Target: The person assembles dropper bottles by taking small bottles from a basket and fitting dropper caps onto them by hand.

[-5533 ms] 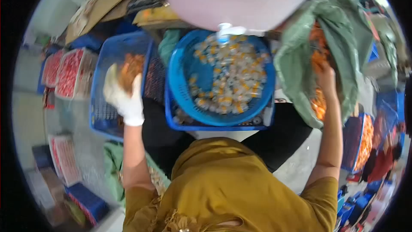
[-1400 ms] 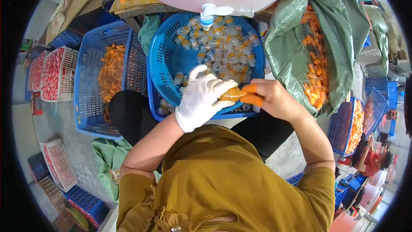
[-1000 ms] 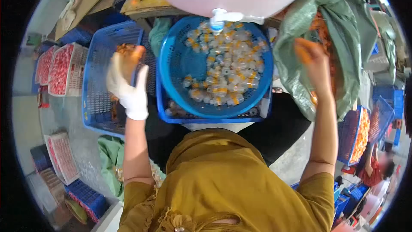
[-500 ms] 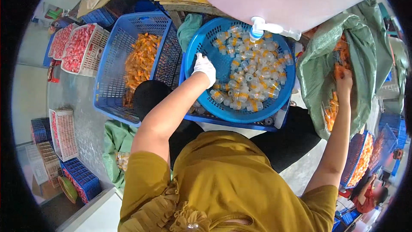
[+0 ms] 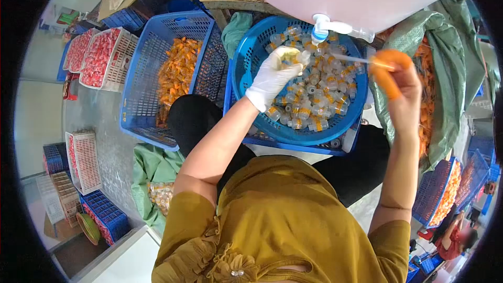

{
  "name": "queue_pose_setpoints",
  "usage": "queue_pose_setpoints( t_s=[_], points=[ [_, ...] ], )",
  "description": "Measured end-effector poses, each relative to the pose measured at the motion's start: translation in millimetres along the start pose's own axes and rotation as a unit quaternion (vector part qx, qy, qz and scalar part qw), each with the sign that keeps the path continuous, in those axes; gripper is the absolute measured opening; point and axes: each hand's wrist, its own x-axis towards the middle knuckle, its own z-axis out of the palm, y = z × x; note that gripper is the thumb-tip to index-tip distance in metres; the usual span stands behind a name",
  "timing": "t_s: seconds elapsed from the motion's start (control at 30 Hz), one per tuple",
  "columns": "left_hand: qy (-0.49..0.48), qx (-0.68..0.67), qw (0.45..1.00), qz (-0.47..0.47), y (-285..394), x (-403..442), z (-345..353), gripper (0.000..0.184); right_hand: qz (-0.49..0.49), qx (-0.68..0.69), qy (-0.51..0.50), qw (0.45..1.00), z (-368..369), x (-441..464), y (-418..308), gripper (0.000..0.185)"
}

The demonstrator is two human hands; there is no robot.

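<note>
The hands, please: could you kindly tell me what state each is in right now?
Left hand: closed, holding a bottle.
Right hand: closed, pinching a thin tube, blurred.

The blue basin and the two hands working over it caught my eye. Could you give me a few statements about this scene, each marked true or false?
1. The left hand wears a white glove. True.
2. The right hand wears a matching white glove. False: it has orange covers on its fingers.
3. The blue basin holds many small clear pieces with orange bands. True.
4. The right hand is empty. False: a thin pale strand, blurred, shows at its fingers.
5. The green sack on the right holds pink pieces. False: the pieces showing in it are orange.
</note>
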Motion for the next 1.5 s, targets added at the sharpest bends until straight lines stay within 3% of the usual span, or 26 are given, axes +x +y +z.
queue_pose_setpoints(
  t_s=[0.03,0.1,0.2,0.23,0.3,0.37,0.43,0.47,0.57,0.73,1.13,1.2,1.3,1.37,1.4,1.5],
  points=[
    [0.000,-0.042,0.999,0.000,5,0,5,0.028,-0.017,0.012,-0.054,0.998,19,4,-8,0.026],
    [0.001,-0.016,1.000,-0.009,11,2,11,0.028,-0.067,-0.053,-0.051,0.995,41,15,-11,0.027],
    [0.001,-0.114,0.993,0.007,5,2,18,0.036,-0.093,-0.062,-0.056,0.992,62,33,-44,0.026],
    [0.002,-0.114,0.993,0.006,5,2,21,0.036,-0.092,-0.063,-0.056,0.992,63,38,-42,0.026],
    [0.048,-0.084,0.993,0.061,4,4,26,0.038,-0.152,-0.215,-0.039,0.964,63,56,-37,0.024],
    [0.038,-0.092,0.993,0.063,7,7,26,0.041,-0.179,-0.197,-0.058,0.962,65,64,-8,0.026],
    [0.045,-0.050,0.998,-0.010,12,8,27,0.036,-0.054,-0.119,-0.050,0.990,72,62,9,0.025],
    [0.047,-0.050,0.998,-0.012,12,8,27,0.036,-0.058,-0.042,-0.064,0.995,74,61,14,0.025],
    [0.044,-0.047,0.998,-0.004,4,11,28,0.040,-0.020,-0.001,-0.074,0.997,66,63,11,0.025],
    [0.029,-0.120,0.992,0.007,2,13,28,0.043,-0.037,0.034,-0.059,0.997,68,65,23,0.025],
    [0.036,-0.099,0.994,0.011,4,13,30,0.044,-0.008,0.031,-0.048,0.998,66,58,12,0.026],
    [0.052,-0.078,0.996,0.000,1,13,29,0.046,-0.165,-0.177,-0.049,0.969,62,52,-2,0.029],
    [0.043,-0.026,0.998,0.049,-13,10,24,0.040,-0.221,-0.268,-0.110,0.931,64,31,-21,0.031],
    [0.074,0.040,0.996,-0.024,-17,3,21,0.031,-0.201,-0.314,-0.168,0.913,51,13,9,0.029],
    [0.043,-0.011,0.993,-0.106,8,-10,27,0.026,-0.195,-0.372,-0.158,0.894,38,7,28,0.026],
    [-0.041,-0.013,0.989,-0.144,10,-27,3,0.023,-0.188,-0.452,-0.093,0.867,1,-3,39,0.020]
  ],
)
